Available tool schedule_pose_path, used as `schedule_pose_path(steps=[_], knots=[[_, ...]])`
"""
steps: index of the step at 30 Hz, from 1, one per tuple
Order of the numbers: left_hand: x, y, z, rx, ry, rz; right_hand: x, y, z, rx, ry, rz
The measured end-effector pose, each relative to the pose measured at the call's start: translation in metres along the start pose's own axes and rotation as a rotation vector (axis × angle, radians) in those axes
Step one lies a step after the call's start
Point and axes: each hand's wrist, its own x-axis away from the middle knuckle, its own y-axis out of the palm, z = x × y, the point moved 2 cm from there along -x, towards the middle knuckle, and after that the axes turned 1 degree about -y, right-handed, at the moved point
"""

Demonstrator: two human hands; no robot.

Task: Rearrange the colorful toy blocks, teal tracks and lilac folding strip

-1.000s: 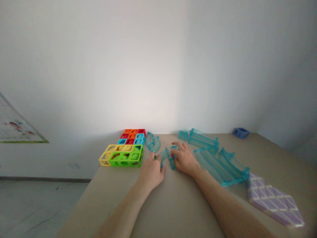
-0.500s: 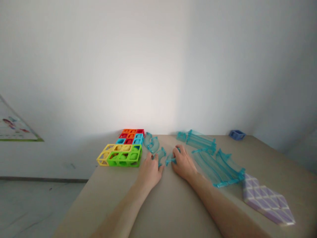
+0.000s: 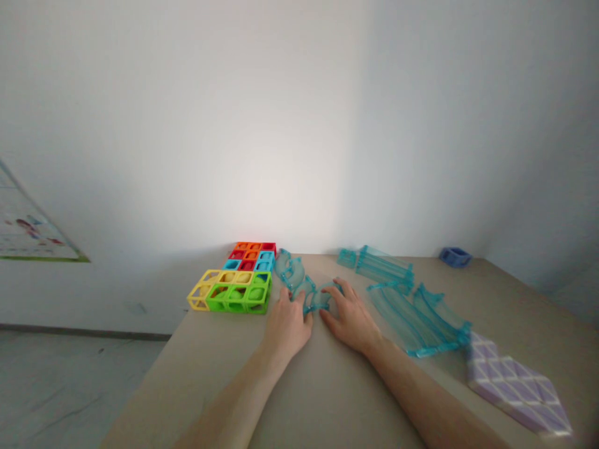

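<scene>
My left hand (image 3: 287, 325) rests on the table, its thumb and fingers closed around the near side of a small clear teal curved track piece (image 3: 306, 288). Facing it, my right hand (image 3: 350, 317) has thumb and fingers on either side of another small teal track piece (image 3: 321, 300). These two pieces meet end to end between my hands; whether they are locked cannot be seen. Just behind my left fingers lies a rounded teal track piece (image 3: 282, 260), close to or touching the held one. My fingers cover parts of both held pieces.
Left of my hands are joined cube frames with balls inside, green (image 3: 238, 307) and yellow at front, red, orange and blue behind. At right lie long teal track pieces (image 3: 397, 318), more teal pieces (image 3: 381, 265), a purple tiled panel (image 3: 515, 383) and a dark blue frame (image 3: 455, 257). A wall stands behind.
My right hand has brought its track piece left against the one in my left hand, closing the gap. Its fingers are more spread now. The view has shifted slightly.
</scene>
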Motion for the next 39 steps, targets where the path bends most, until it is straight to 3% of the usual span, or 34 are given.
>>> schedule_pose_path(steps=[10, 15, 20, 25, 33, 39], knots=[[0.001, 0.001, 0.005, -0.017, 0.013, -0.009, -0.024, 0.015, 0.016, 0.043, 0.098, 0.066], [-0.001, 0.006, 0.003, 0.002, 0.045, 0.022, -0.027, 0.019, 0.021, 0.037, 0.002, -0.011], [-0.008, 0.013, -0.001, 0.095, 0.053, 0.042, -0.027, 0.024, 0.022, 0.046, -0.027, -0.055], [-0.012, 0.013, 0.001, 0.219, 0.051, 0.063, -0.038, 0.027, 0.024, 0.054, 0.032, 0.004], [-0.009, 0.016, 0.004, 0.266, 0.208, -0.020, -0.035, 0.009, 0.026, 0.088, 0.177, 0.175], [-0.006, 0.017, 0.006, 0.282, 0.262, -0.093, -0.014, -0.016, 0.010, 0.234, 0.248, 0.261]])
